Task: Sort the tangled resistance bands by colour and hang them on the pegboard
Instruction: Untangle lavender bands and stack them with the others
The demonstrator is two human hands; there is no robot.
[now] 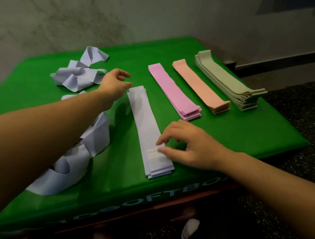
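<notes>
A: The resistance bands lie sorted in four flat piles on the green cover (225, 134): the lavender pile (148, 130) nearest, then the pink pile (173, 90), the peach pile (201, 85) and the sage green pile (229, 81), side by side but apart. Loose lavender bands are not yet sorted: one tangle (78, 75) at the far left, another tangle (80, 159) under the left forearm

B: What do the hands do?

A: The right hand (190, 145) rests its fingertips on the near end of the lavender pile, beside a pale printed mark. The fingers are bent a little and spread; they press, they do not pinch. The left hand (114, 83) hovers near the far end of the same pile, between it and the far tangle, fingers loosely curled and holding nothing

B: How will a band handle?

A: I judge it very light, soft and limp. Each one is a thin flat loop with a matte, smooth surface; it folds and twists easily, as the tangles show. A pile may slide apart if pushed from the side. Better to pinch one loop at its folded end and lift it free slowly, so that it does not drag its neighbours

B: And the pegboard?

A: It is not in view. Nothing hangs yet, so I think the sorting is near its end, the hanging not begun
</notes>
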